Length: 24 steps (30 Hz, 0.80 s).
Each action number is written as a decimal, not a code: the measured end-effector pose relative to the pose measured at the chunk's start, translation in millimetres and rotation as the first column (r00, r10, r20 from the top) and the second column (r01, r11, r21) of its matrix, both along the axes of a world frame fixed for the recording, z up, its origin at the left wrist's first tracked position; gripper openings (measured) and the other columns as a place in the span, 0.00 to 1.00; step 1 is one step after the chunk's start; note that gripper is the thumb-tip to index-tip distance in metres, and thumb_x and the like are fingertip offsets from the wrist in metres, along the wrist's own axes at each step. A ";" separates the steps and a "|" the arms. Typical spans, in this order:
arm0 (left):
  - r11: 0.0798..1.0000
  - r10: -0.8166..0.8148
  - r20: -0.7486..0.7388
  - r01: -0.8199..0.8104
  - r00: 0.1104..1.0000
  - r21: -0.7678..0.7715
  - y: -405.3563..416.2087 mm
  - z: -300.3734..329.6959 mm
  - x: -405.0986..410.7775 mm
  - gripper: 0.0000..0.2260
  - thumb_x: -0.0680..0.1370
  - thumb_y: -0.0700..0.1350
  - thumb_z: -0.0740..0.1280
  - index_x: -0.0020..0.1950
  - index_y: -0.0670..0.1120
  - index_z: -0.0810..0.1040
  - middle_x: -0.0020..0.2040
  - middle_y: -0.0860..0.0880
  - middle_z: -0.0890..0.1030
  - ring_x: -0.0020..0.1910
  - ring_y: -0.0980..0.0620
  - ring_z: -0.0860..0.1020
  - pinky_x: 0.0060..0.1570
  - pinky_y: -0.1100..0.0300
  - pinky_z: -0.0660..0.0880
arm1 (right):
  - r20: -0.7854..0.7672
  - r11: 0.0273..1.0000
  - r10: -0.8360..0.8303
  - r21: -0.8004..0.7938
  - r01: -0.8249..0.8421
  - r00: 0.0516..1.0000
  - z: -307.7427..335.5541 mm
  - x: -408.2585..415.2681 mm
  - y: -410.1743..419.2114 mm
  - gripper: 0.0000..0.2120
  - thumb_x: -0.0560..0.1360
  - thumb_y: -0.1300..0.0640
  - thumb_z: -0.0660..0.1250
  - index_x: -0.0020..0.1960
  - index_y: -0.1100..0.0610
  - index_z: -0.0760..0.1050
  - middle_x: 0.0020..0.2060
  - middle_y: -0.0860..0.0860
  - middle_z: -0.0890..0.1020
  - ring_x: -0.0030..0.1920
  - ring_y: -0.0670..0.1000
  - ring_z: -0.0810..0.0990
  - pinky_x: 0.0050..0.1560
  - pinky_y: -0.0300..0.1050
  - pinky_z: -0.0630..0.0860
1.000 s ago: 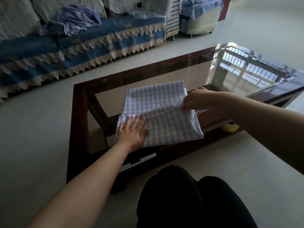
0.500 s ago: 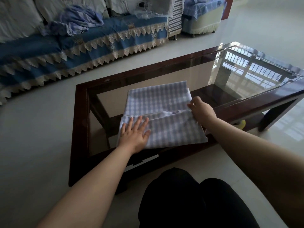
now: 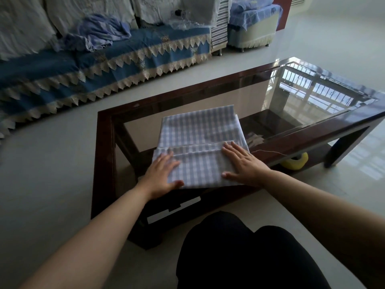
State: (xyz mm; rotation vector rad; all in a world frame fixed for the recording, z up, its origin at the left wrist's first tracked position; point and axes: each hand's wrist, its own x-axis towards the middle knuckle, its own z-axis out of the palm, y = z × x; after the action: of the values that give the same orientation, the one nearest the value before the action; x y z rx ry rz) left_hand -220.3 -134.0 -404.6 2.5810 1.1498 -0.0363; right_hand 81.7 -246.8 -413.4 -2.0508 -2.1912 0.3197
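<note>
1. Far left, on the sofa (image 3: 108, 65), a crumpled heap of bluish fabric (image 3: 100, 32) lies loose. It may be more folding to come, though that is only a guess.
2. The left hand (image 3: 161, 176) lies flat on the near left corner of the checked cloth (image 3: 200, 128). Its fingers are straight and spread and its thumb runs along the near edge. It presses and grips nothing.
3. The checked cloth sits on the glass-topped table (image 3: 104, 155), at the near side towards the left end, with its near edge over the wooden rail. It is already folded into a neat rectangle of several layers. A near flap is turned over the rest, and its edge runs as a straight line across the middle between the two hands.
4. The right hand (image 3: 243, 165) rests palm down on the near right part of the cloth, fingers straight and fanned out, flattening the flap (nothing is pinched here either).
5. I judge the folding well along. The flap is laid and is being smoothed. What seems left is one more fold at most, or simply lifting the bundle away.
6. Further right, a yellow roll (image 3: 296, 162) sits on the shelf under the table, well apart from the work.
</note>
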 end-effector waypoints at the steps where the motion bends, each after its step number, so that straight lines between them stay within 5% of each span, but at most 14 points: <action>1: 0.999 -0.044 -0.053 0.045 0.998 0.016 -1.4 -2.1 -11.4 0.47 0.62 0.79 0.52 0.76 0.58 0.51 0.78 0.53 0.45 0.77 0.48 0.41 0.74 0.42 0.48 | 0.057 0.999 0.042 0.003 -0.042 0.998 -2.7 7.2 -8.6 0.52 0.64 0.20 0.46 0.77 0.49 0.36 0.76 0.47 0.36 0.73 0.47 0.30 0.75 0.52 0.38; 3: 0.999 -0.052 -0.086 0.052 0.995 0.004 -1.1 -5.8 -26.1 0.50 0.59 0.81 0.53 0.76 0.61 0.46 0.77 0.57 0.43 0.76 0.51 0.38 0.74 0.41 0.48 | 0.209 0.991 0.131 -0.029 -0.128 0.969 -3.6 21.1 -26.3 0.56 0.61 0.19 0.48 0.76 0.49 0.32 0.73 0.48 0.30 0.73 0.50 0.27 0.73 0.48 0.32; 5: 1.000 -0.030 -0.075 0.030 0.997 0.008 0.1 -5.5 -29.5 0.51 0.58 0.82 0.53 0.76 0.61 0.47 0.76 0.58 0.45 0.76 0.52 0.40 0.74 0.41 0.51 | 0.245 0.989 0.148 -0.005 -0.151 0.958 -0.5 27.0 -34.9 0.52 0.67 0.27 0.58 0.77 0.51 0.36 0.74 0.50 0.34 0.75 0.52 0.33 0.75 0.48 0.37; 8: 0.999 -0.020 -0.036 0.020 0.999 0.026 2.6 1.0 -29.0 0.51 0.60 0.80 0.56 0.76 0.55 0.54 0.77 0.55 0.52 0.77 0.53 0.48 0.74 0.46 0.56 | -0.007 0.992 0.074 0.104 -0.073 0.997 8.0 23.1 -41.1 0.39 0.70 0.51 0.70 0.75 0.55 0.56 0.77 0.52 0.52 0.76 0.53 0.53 0.75 0.46 0.56; 13: 0.998 -0.057 0.104 0.056 0.993 0.014 2.3 9.2 -47.5 0.34 0.69 0.56 0.71 0.72 0.49 0.65 0.75 0.52 0.61 0.75 0.52 0.58 0.73 0.53 0.59 | -0.285 0.980 -0.087 0.147 0.133 0.955 21.3 15.5 -52.5 0.26 0.68 0.65 0.68 0.65 0.51 0.75 0.68 0.49 0.73 0.66 0.52 0.74 0.64 0.44 0.70; 16: 0.999 0.032 0.334 -0.035 0.942 0.005 -4.4 7.9 -60.4 0.21 0.72 0.43 0.70 0.65 0.52 0.74 0.65 0.51 0.76 0.65 0.53 0.74 0.63 0.55 0.71 | -0.401 0.950 -0.174 0.172 0.260 0.900 30.4 11.3 -63.2 0.13 0.72 0.60 0.69 0.56 0.55 0.79 0.48 0.54 0.84 0.49 0.57 0.82 0.50 0.51 0.77; 18: 0.983 0.181 0.519 -0.154 0.835 -0.095 -9.4 10.9 -64.2 0.13 0.74 0.45 0.71 0.51 0.62 0.77 0.46 0.59 0.83 0.45 0.62 0.80 0.44 0.61 0.76 | -0.554 0.917 -0.160 0.223 0.331 0.817 31.6 8.6 -74.8 0.06 0.75 0.53 0.67 0.48 0.55 0.78 0.37 0.51 0.83 0.39 0.52 0.82 0.39 0.53 0.78; 20: 0.954 0.299 0.662 -0.237 0.687 -0.185 -12.9 13.0 -59.4 0.09 0.74 0.47 0.71 0.45 0.63 0.78 0.37 0.58 0.83 0.36 0.62 0.79 0.36 0.63 0.75 | -0.656 0.884 -0.098 0.288 0.367 0.749 30.8 4.8 -85.9 0.06 0.75 0.47 0.64 0.46 0.49 0.75 0.34 0.49 0.81 0.36 0.46 0.81 0.34 0.47 0.78; 22: 0.933 0.351 0.728 -0.284 0.589 -0.220 -17.1 14.7 -47.6 0.03 0.75 0.54 0.68 0.47 0.58 0.78 0.38 0.54 0.83 0.40 0.55 0.81 0.39 0.60 0.77 | -0.642 0.905 -0.064 0.286 0.316 0.764 27.1 5.4 -92.9 0.13 0.73 0.45 0.67 0.54 0.46 0.71 0.42 0.48 0.82 0.41 0.44 0.81 0.39 0.45 0.79; 24: 0.931 0.317 0.735 -0.343 0.600 -0.121 -20.2 11.3 -37.4 0.13 0.75 0.58 0.61 0.52 0.51 0.74 0.42 0.52 0.81 0.43 0.48 0.80 0.38 0.61 0.73 | -0.439 0.973 -0.045 0.182 0.138 0.897 13.8 11.8 -96.2 0.35 0.69 0.42 0.71 0.70 0.51 0.63 0.66 0.50 0.74 0.62 0.47 0.75 0.60 0.46 0.75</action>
State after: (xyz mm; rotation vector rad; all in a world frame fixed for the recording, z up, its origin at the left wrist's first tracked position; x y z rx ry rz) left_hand -257.8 -154.2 -393.2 1.9726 1.2305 1.0441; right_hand 93.4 -343.0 -399.6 -1.7581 -1.7735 0.4616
